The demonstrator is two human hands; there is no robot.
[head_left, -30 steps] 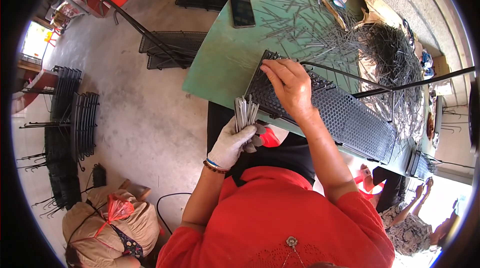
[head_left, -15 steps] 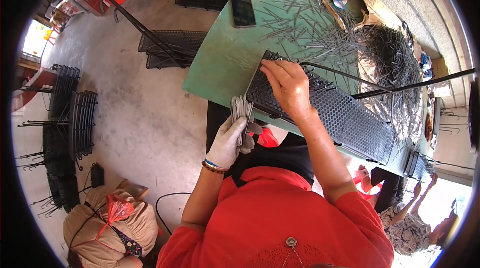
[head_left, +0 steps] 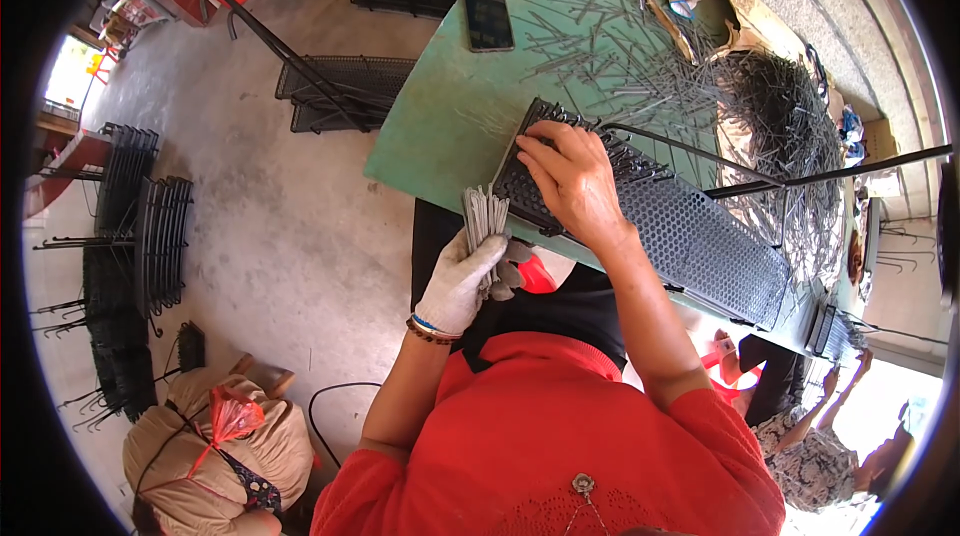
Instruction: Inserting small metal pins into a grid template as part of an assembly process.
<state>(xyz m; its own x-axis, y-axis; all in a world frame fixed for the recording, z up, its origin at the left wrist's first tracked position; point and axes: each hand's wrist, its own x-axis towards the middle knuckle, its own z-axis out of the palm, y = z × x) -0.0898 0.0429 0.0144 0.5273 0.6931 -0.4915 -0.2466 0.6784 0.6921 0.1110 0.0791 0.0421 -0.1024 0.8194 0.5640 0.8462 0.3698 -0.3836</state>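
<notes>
My left hand (head_left: pixel 463 276), in a white work glove, is closed round a bundle of thin grey metal rods (head_left: pixel 486 210), held upright beside the table edge. My bare right hand (head_left: pixel 572 176) rests over the left end of a long black perforated metal rack (head_left: pixel 690 226). Its fingers are bent and pinched together at the rack's surface; whatever they hold is too small or hidden to make out. Dark rod ends stick up along the rack's far edge behind the hand. A black bent bar (head_left: pixel 700 148) runs above the rack.
A green table (head_left: pixel 430 126) carries a phone (head_left: pixel 489 18), scattered rods (head_left: pixel 600 46) and a big heap of rods (head_left: pixel 785 116). Black racks (head_left: pixel 165 246) stand on the floor at left, more (head_left: pixel 340 91) beyond. Another person (head_left: pixel 815 436) works at far right. A tan sack (head_left: pixel 215 446) sits lower left.
My right hand has shifted slightly downward along the rack's left end, its fingers more curled. The left hand keeps its bundle in nearly the same place.
</notes>
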